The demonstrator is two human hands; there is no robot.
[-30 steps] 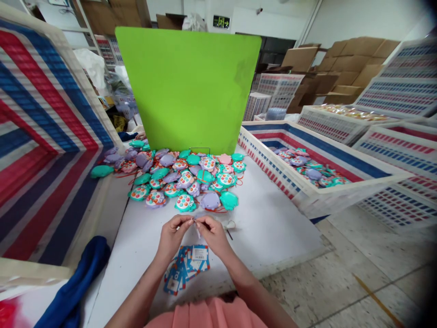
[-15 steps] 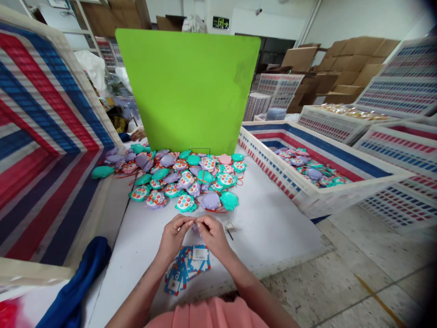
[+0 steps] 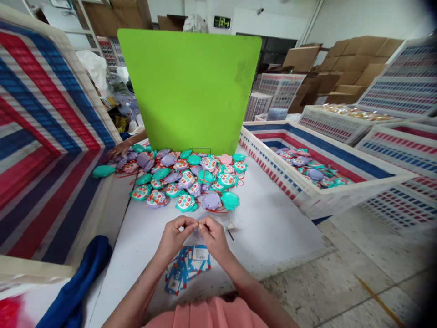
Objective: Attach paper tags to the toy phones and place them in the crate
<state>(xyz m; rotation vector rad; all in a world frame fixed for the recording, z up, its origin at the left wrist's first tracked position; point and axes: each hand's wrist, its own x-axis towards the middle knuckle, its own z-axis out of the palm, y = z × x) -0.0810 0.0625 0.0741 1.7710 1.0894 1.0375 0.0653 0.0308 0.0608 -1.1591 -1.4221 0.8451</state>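
Note:
My left hand (image 3: 173, 238) and my right hand (image 3: 214, 236) meet fingertip to fingertip low over the white table (image 3: 273, 228). Both pinch something small and pale between them that I cannot make out. Under my wrists lies a fan of blue paper tags (image 3: 186, 269). Just beyond my fingers spreads a pile of teal and purple turtle toys (image 3: 184, 177) with red strings. A small dark pin-like item (image 3: 229, 231) lies on the table right of my right hand.
A green board (image 3: 191, 86) stands upright behind the pile. A crate (image 3: 307, 196) holding more toys sits at the right; a striped crate (image 3: 44, 136) leans at the left. Another person's hand (image 3: 119, 149) reaches into the pile's far left. A blue cloth (image 3: 78, 287) lies near left.
My hands stay together, the fingers shifting slightly on the small item. The other person's hand has come further out from behind the green board into the toy pile.

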